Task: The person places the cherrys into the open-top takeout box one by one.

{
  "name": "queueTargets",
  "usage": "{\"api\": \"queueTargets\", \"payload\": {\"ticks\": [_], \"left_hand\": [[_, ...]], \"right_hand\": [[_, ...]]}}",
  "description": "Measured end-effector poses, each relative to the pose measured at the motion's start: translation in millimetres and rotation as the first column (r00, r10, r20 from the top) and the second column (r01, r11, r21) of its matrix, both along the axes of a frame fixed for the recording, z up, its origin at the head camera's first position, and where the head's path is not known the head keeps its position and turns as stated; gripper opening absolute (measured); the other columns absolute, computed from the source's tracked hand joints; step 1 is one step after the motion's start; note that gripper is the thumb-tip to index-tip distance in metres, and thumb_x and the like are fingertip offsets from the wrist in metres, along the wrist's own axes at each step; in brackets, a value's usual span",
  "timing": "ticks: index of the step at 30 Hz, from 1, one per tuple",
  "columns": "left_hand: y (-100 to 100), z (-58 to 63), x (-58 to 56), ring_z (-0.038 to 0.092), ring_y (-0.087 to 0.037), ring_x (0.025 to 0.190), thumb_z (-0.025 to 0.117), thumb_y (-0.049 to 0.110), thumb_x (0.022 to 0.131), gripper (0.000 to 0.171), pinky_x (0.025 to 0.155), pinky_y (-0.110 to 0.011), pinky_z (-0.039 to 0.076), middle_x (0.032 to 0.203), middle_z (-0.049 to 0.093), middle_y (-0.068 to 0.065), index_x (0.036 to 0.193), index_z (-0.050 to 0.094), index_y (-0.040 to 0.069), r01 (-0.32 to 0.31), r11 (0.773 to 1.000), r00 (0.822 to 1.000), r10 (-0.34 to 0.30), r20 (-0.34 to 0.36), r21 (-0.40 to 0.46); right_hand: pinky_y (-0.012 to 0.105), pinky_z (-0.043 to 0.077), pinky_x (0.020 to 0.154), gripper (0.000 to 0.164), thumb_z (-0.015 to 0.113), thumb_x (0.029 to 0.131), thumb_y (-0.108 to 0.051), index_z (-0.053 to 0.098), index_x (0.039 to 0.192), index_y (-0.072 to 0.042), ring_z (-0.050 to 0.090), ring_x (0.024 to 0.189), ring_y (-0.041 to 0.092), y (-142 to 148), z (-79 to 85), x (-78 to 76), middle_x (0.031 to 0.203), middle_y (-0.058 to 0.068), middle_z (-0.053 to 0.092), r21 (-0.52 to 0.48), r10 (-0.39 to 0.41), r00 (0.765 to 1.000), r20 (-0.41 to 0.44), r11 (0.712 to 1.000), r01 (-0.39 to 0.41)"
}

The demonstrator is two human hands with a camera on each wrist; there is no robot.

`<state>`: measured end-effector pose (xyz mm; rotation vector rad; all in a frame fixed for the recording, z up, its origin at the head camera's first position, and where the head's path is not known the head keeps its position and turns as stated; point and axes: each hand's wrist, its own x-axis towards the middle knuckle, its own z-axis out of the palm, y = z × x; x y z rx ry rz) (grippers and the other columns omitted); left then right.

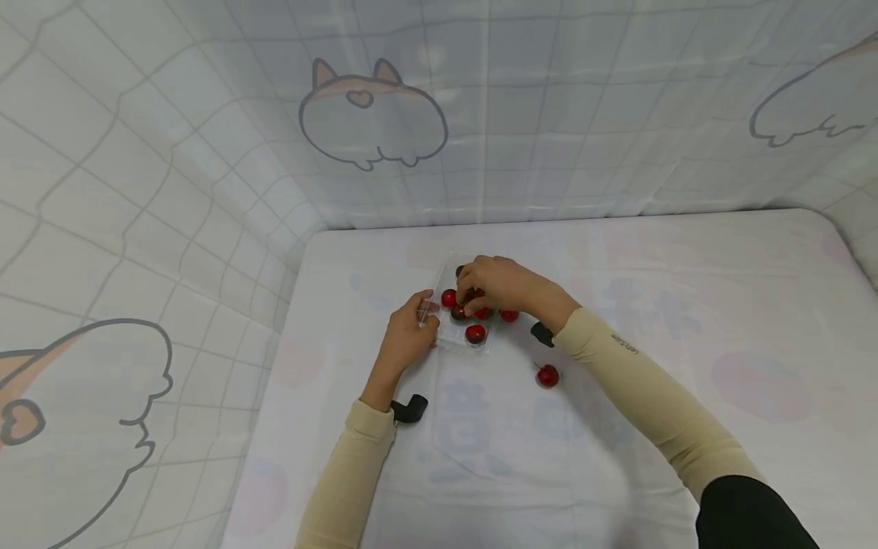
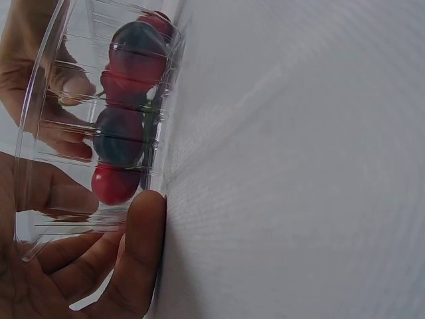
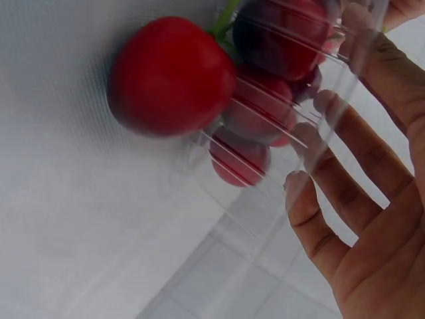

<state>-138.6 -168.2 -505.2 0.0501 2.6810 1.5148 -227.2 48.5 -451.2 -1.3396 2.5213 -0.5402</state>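
1. The person's left hand (image 1: 408, 335) grips the left side of a clear plastic box (image 1: 453, 337); its fingers are partly closed, bent about the plastic.
2. The right hand (image 1: 502, 280) reaches over the box from the other side; its fingers bend down among the cherries (image 1: 449, 298), with gaps between some of them; whether they pinch a fruit or a stem, I cannot tell.
3. The box sits on the desk (image 1: 686, 305), towards its far edge; several red and dark cherries lie inside, one of them apart from the cluster, at the near end.
4. Outside the box, one cherry (image 1: 509, 315) lies just beside its right wall; another, the stray cherry (image 1: 547, 376), lies farther out, nearer the person, its stem up.
5. Both sleeves (image 1: 645, 396) are pale yellow; a pale checked curtain (image 1: 549, 114) with cartoon animals hangs behind the desk.
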Motion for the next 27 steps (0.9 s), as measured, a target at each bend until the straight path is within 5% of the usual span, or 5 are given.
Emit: {"api": "queueTargets", "payload": {"ticks": [27], "left_hand": [[0.6,1.5,-1.0,0.063,-0.018,0.08,0.053,0.007,0.093,0.05,0.058,-0.028,0.059,0.115,0.068,-0.009,0.144,0.051,0.005,-0.007,1.0,1.0,0.008,0.028,-0.014]], "right_hand": [[0.051,0.045,0.103,0.025,0.08,0.088,-0.023,0.077,0.111,-0.017,0.052,0.122,0.032,70.6,38.6,30.9,0.132,0.012,0.062,0.008,-0.102,0.991,-0.086,0.995,0.103]]}}
